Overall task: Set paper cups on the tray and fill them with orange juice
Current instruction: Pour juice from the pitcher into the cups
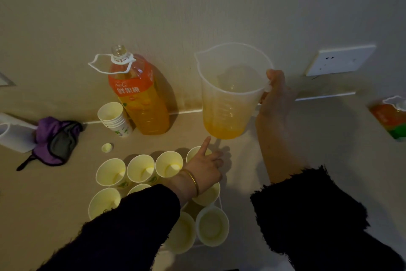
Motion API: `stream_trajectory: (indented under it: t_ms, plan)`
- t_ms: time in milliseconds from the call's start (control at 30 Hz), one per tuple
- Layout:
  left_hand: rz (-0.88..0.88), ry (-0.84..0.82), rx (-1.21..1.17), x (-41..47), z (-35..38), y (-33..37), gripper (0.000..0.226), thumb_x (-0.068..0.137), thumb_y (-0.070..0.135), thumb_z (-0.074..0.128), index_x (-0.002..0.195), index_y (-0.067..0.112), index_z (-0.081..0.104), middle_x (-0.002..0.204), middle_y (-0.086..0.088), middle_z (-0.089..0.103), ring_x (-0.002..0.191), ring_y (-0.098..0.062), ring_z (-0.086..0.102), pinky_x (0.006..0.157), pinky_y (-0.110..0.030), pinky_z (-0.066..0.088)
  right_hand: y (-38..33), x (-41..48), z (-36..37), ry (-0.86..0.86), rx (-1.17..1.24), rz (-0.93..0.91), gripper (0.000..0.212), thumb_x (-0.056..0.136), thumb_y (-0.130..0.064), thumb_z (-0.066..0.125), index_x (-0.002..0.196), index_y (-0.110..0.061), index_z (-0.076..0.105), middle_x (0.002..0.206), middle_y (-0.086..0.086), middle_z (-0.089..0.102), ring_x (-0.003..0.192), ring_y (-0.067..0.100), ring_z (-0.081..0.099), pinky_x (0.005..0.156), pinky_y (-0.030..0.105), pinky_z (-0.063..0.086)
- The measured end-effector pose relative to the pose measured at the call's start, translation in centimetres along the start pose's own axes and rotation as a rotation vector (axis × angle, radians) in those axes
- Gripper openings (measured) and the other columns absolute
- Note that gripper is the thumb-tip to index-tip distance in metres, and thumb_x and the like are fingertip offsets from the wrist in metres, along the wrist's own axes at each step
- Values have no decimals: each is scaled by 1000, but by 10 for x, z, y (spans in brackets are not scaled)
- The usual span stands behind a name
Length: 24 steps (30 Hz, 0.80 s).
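Left to right from my remote seat: spare paper cups (114, 119) stand stacked beside the uncapped orange juice bottle (138, 99) at the worktop's far edge. Toward the near edge, nine or so cups (140, 167) stand on the tray (220, 201), so setting out looks done. In this dim light I cannot tell which hold juice. My left hand (204, 167) hovers over the back row with its index finger straight and the others curled, holding nothing. My right hand (274, 92) grips the handle of the measuring jug (228, 95), lifted near the far edge, with only a little juice in the bottom. It likely needs refilling.
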<state>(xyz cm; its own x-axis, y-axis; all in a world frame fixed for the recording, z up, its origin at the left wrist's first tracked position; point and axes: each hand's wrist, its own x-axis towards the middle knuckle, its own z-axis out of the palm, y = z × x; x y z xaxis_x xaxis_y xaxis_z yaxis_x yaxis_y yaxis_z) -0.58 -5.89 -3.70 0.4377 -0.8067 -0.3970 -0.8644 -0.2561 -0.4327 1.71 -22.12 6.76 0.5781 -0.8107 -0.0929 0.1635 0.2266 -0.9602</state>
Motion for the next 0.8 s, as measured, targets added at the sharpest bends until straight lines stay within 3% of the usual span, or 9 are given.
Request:
stream_trajectory:
  t_ms: [200,267,367,400,467,533,567,700,800]
  plan:
    - [8,76,-89,2,16,4,24,43,37,85,62,42,70,77,14,68,105,-14,63,98,-64,23,-2,-2,2,-52,-32,20,34,54,-45,61,54,-20,39,67,9,34,62,20,35,57,35,29]
    - [-11,89,-133,0,14,5,27,51,36,82,75,41,72,88,10,69,113,-16,59,101,-64,17,-3,-4,3,-48,-31,5,31,60,-40,60,53,-18,40,63,8,34,60,20,34,56,35,28]
    - [-44,124,-259,-2,13,4,41,85,22,56,126,28,56,138,-6,45,142,-25,20,103,-62,-15,-6,-6,8,-70,10,-16,33,56,-40,63,48,-20,38,56,5,32,56,20,31,53,35,24]
    - [-87,137,-319,-6,10,0,45,88,19,51,132,25,51,143,-7,39,143,-25,15,106,-59,-16,-7,-8,10,-77,3,-29,34,51,-44,63,48,-20,39,56,6,32,56,20,31,52,34,23]
    - [-194,285,-461,-19,7,-10,44,81,19,51,124,22,59,131,-7,50,132,-29,36,112,-57,8,-14,-13,17,-78,-28,-41,36,48,-46,62,48,-19,38,58,7,32,56,20,30,51,35,21]
    - [-326,547,-636,-36,10,-25,39,70,24,44,98,20,71,99,-4,65,97,-30,61,91,-47,43,-20,-17,25,-105,-31,-54,35,52,-39,63,48,-17,37,57,7,30,57,21,29,53,37,20]
    - [-434,675,-754,-45,14,-31,38,67,26,40,88,19,72,88,-2,66,83,-28,63,79,-40,47,-23,-20,30,-133,-39,-59,34,53,-37,63,49,-15,37,58,8,29,57,21,28,54,38,19]
    - [-1054,882,-1424,-87,30,-53,21,70,23,45,72,22,66,81,-2,67,79,-21,60,75,-32,46,-32,-30,50,-295,-73,-93,44,42,-45,60,61,-8,45,62,9,29,58,21,28,51,36,19]
    - [-1318,1056,-1695,-121,50,-69,16,73,21,49,68,23,64,70,-2,61,71,-20,55,73,-34,46,-34,-38,66,-424,-23,-71,30,49,-33,65,54,-11,46,51,1,37,50,15,37,47,24,27]
